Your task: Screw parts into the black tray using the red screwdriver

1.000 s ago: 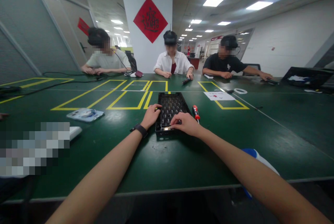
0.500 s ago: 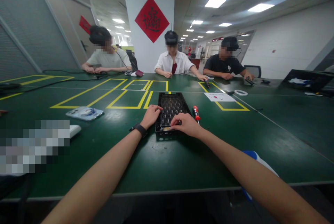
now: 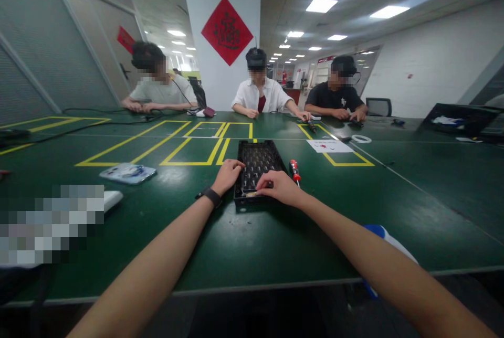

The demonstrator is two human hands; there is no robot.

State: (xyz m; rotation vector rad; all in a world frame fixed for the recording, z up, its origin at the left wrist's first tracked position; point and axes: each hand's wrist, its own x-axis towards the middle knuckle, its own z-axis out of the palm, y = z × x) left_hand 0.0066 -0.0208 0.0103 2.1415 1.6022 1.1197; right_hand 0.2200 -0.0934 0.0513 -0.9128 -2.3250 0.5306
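Observation:
A black rectangular case (image 3: pixel 260 167) with rows of small shiny spots inside lies lengthwise away from me on the green table. My left hand (image 3: pixel 229 174) holds its left rim, fingertips over the edge. At the near end, my right hand (image 3: pixel 279 187) reaches over the right side into the case with thumb and fingers pinched. Whatever sits between those fingertips is too small to make out. A pale yellowish strip (image 3: pixel 250 194) shows right beside them, inside the near wall. Just right of the case lies a red and black screwdriver (image 3: pixel 294 170).
A phone (image 3: pixel 128 173) and a blurred-out white object (image 3: pixel 112 200) lie to the left. Beyond are yellow tape outlines, a paper sheet (image 3: pixel 329 146) and a tape roll (image 3: pixel 361 139). Three people sit across the table; the middle one's hand rests on a dark tool (image 3: pixel 312 126).
My hands and the case stay nearly in place, with my right fingers shifted very slightly. The view has tilted a little. Across the table, the right-hand person has drawn a hand inward.

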